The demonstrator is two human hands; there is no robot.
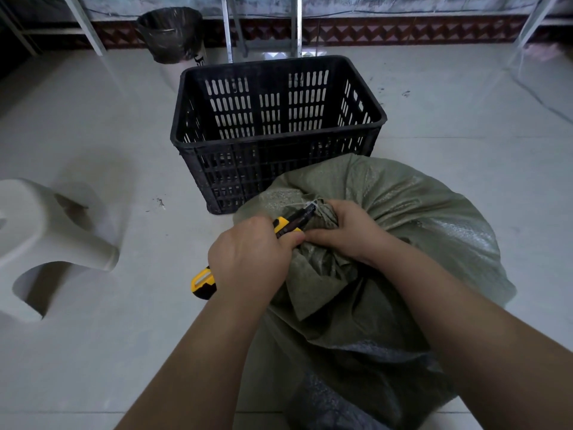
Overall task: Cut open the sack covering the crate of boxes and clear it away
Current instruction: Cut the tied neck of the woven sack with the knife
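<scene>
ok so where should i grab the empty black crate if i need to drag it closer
Probably by the near long rim of the black slatted crate, coming from the sack side. It stands upright and open, so the thick lip at the top gives the fingers a ledge. The slats below look narrower.

one sack (387, 231), one crate (276, 125), one knife (204, 282), one stool (46, 240), one bin (170, 34).
</scene>
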